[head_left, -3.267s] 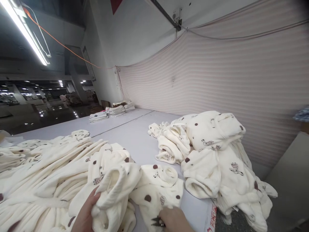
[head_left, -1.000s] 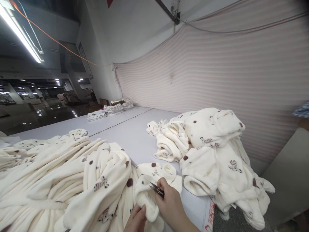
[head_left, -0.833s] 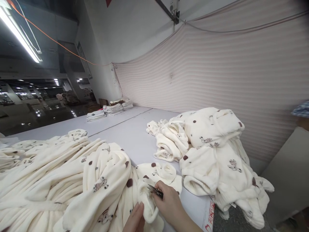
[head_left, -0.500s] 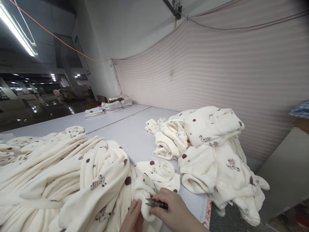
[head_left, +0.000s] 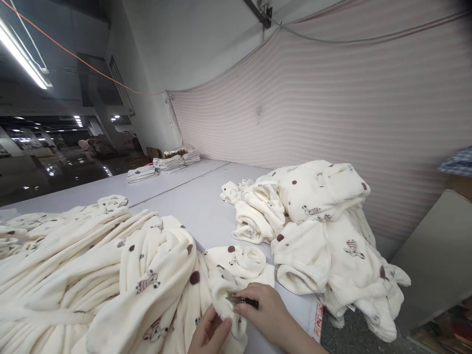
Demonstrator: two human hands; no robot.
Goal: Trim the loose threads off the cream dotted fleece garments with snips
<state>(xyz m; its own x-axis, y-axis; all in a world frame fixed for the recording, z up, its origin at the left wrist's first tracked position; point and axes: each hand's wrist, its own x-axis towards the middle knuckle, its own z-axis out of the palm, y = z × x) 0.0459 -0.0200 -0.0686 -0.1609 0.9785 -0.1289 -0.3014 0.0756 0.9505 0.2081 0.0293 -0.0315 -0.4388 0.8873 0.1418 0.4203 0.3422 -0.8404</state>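
Dark thread snips (head_left: 246, 301) are gripped in my right hand (head_left: 263, 309), their tips against the edge of a cream fleece garment (head_left: 221, 290). My left hand (head_left: 210, 332) pinches the same garment's edge just below the blades, thumb and fingers closed on the cloth. The fabric carries brown dots and small zebra-like prints. Whether a thread lies between the blades is too small to tell. To the left, a large gathered heap of the same printed fleece (head_left: 147, 275) runs on from the piece I hold.
A pile of cream fleece garments (head_left: 317, 196) lies to the right, partly hanging over the table's edge. Stacks of folded white cloth (head_left: 169, 163) sit at the back of the pale table (head_left: 206, 191). A pinkish striped sheet (head_left: 313, 103) hangs behind; a grey cabinet (head_left: 431, 250) stands right.
The snips' blades, spread before, now look closer together at the cloth. My left hand has shifted slightly right and down, turning the garment's edge. The view has moved a little.
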